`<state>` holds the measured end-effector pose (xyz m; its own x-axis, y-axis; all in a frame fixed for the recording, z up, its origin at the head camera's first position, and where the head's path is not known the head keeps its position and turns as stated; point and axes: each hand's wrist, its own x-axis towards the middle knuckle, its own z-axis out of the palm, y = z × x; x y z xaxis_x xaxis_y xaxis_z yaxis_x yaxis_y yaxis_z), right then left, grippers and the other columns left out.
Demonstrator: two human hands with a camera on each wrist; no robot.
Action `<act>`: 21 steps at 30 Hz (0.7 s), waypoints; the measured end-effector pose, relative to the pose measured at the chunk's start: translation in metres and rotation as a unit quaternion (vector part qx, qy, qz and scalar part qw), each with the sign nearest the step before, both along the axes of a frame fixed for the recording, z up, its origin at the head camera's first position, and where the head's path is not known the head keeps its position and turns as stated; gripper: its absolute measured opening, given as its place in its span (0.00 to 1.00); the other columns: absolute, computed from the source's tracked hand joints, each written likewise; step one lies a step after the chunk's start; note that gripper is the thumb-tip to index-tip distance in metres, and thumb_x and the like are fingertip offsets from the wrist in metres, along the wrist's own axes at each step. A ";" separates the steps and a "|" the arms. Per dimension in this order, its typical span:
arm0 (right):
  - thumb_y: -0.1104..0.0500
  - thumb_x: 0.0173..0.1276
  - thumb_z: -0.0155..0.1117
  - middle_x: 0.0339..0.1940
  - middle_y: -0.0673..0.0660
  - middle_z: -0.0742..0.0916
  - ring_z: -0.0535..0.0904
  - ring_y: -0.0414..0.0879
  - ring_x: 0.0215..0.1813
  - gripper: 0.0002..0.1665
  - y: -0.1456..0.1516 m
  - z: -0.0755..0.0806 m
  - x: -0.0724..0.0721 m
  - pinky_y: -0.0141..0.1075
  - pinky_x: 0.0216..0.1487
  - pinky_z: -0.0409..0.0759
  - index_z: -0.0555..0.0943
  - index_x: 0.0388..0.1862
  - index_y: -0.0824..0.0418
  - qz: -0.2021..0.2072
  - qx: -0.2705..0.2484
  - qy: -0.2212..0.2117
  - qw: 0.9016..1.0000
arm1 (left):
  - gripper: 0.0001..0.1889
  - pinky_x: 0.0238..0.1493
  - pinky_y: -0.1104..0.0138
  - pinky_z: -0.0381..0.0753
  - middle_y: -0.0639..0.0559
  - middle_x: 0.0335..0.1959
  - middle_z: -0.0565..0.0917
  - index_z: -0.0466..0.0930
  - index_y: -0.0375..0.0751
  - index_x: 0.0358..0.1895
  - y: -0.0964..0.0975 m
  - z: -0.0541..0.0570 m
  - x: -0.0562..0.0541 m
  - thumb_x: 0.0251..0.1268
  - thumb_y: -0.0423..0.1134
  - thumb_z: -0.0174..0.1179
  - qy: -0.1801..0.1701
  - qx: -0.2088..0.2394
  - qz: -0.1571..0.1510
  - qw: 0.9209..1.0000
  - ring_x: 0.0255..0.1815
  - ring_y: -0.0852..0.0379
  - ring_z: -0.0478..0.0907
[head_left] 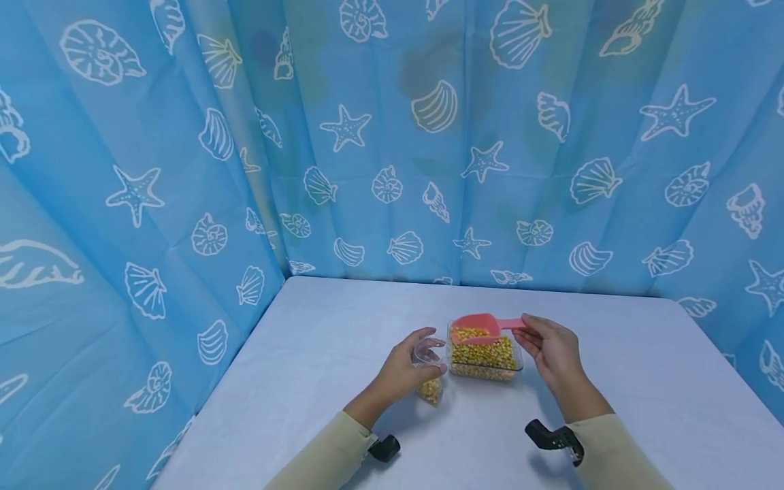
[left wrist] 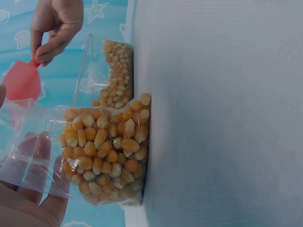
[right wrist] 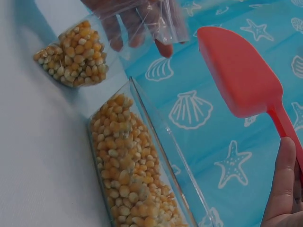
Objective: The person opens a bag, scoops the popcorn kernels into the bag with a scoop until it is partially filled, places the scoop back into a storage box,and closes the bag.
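My left hand [head_left: 398,371] holds the mouth of a clear plastic bag [left wrist: 38,161], its thumb and fingers spread round the rim. Corn kernels [left wrist: 106,156] fill the lower part of the bag, which stands on the table. With the right hand [head_left: 556,347] I grip the handle of a red scoop [right wrist: 244,75], fingers and thumb pinched round it. Some kernels [head_left: 468,333] lie in the scoop, which is held over a clear rectangular container [head_left: 519,361], near the bag's mouth. More corn [right wrist: 137,175] fills much of that container, just right of the bag.
A white-covered table [head_left: 343,327] lies under everything. Behind it and along its left side hangs a blue curtain [head_left: 380,143] with white shells and starfish. A black wrist camera [head_left: 545,435] sits at the right sleeve, another [head_left: 384,449] at the left.
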<state>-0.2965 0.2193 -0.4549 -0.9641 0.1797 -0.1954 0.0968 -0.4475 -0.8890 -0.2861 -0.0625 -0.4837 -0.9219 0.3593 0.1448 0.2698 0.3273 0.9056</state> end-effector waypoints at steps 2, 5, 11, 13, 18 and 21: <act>0.52 0.62 0.71 0.43 0.54 0.85 0.84 0.44 0.46 0.28 -0.002 0.003 0.000 0.34 0.50 0.79 0.74 0.57 0.63 0.003 0.007 0.007 1.000 | 0.36 0.57 0.52 0.73 0.61 0.57 0.80 0.62 0.59 0.71 0.000 0.000 -0.001 0.60 0.47 0.68 -0.002 -0.003 0.002 1.000 0.49 0.64 0.76; 0.52 0.62 0.72 0.43 0.55 0.85 0.85 0.44 0.45 0.29 -0.004 0.007 0.002 0.34 0.49 0.80 0.74 0.57 0.63 0.009 0.013 0.017 1.000 | 0.36 0.57 0.51 0.73 0.61 0.57 0.80 0.63 0.59 0.71 0.001 0.000 -0.001 0.60 0.48 0.68 -0.004 -0.005 0.005 1.000 0.49 0.64 0.76; 0.52 0.62 0.72 0.42 0.55 0.85 0.85 0.44 0.44 0.28 -0.006 0.009 0.004 0.34 0.48 0.80 0.75 0.56 0.64 0.026 0.030 0.031 0.999 | 0.37 0.56 0.54 0.74 0.68 0.54 0.80 0.63 0.59 0.70 0.001 0.001 0.000 0.58 0.50 0.69 -0.004 -0.004 0.005 1.000 0.48 0.65 0.76; 0.52 0.64 0.70 0.41 0.55 0.85 0.85 0.44 0.43 0.25 -0.007 0.009 0.004 0.34 0.47 0.80 0.76 0.54 0.64 0.029 0.042 0.039 0.998 | 0.37 0.55 0.55 0.75 0.70 0.53 0.79 0.64 0.58 0.70 0.001 0.001 0.000 0.58 0.50 0.69 -0.001 0.002 0.002 1.000 0.48 0.65 0.76; 0.52 0.65 0.69 0.39 0.54 0.86 0.85 0.44 0.41 0.22 -0.011 0.009 0.005 0.34 0.46 0.81 0.78 0.51 0.64 0.030 0.077 0.046 0.996 | 0.37 0.54 0.56 0.75 0.70 0.53 0.79 0.64 0.56 0.70 0.000 0.000 0.000 0.57 0.50 0.70 0.005 0.010 -0.004 1.000 0.48 0.64 0.77; 0.52 0.66 0.68 0.39 0.53 0.86 0.85 0.44 0.40 0.21 -0.012 0.011 0.007 0.35 0.46 0.81 0.78 0.51 0.64 0.030 0.095 0.047 0.994 | 0.37 0.55 0.56 0.75 0.70 0.53 0.79 0.64 0.57 0.70 0.000 0.000 0.000 0.57 0.50 0.70 0.003 0.009 -0.003 1.000 0.48 0.64 0.76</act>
